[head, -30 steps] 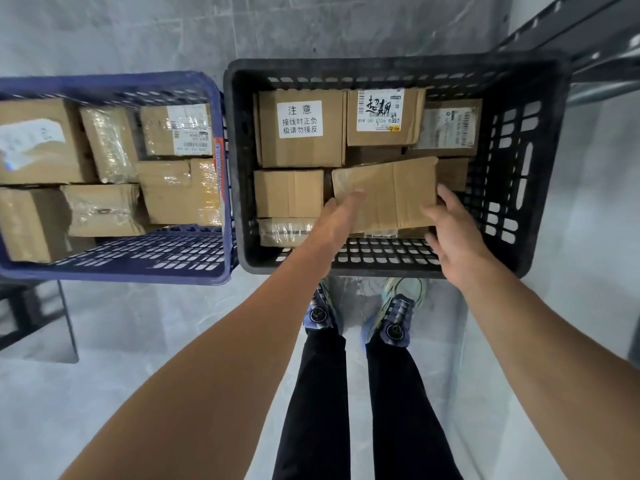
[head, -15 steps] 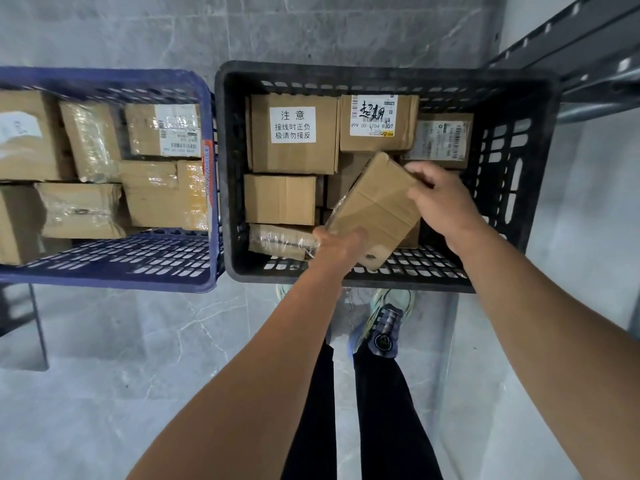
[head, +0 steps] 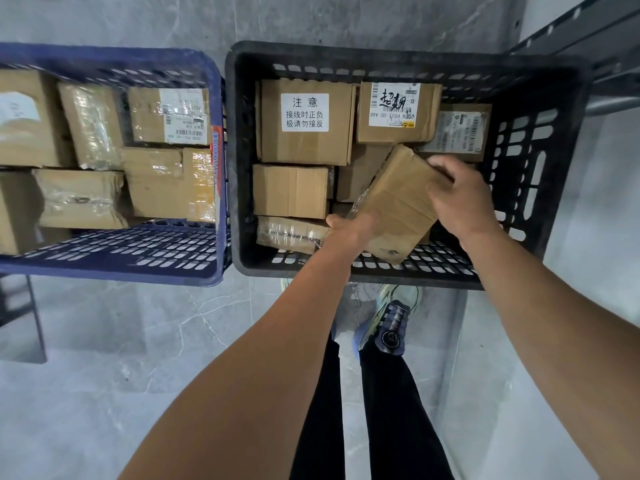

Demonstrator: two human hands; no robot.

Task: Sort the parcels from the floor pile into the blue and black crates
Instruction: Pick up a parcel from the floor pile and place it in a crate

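Plain brown cardboard parcel (head: pixel 394 202), rectangular and creased, with a strip of clear tape showing at its left edge, lies tilted on a diagonal in the near right part of the slotted black plastic crate (head: pixel 381 53), above other boxes. The left hand (head: pixel 349 226) grips its near left corner; the right hand (head: pixel 457 199) curls over its far right corner. The same crate holds a large box with a white printed notice (head: pixel 304 123), a barcode-labelled box (head: pixel 398 112), a small plain box (head: pixel 291 190) and a tape-wrapped packet (head: pixel 291 233). Touching its left side, the slotted blue plastic crate (head: pixel 104 55) holds several brown boxes, some taped glossy.
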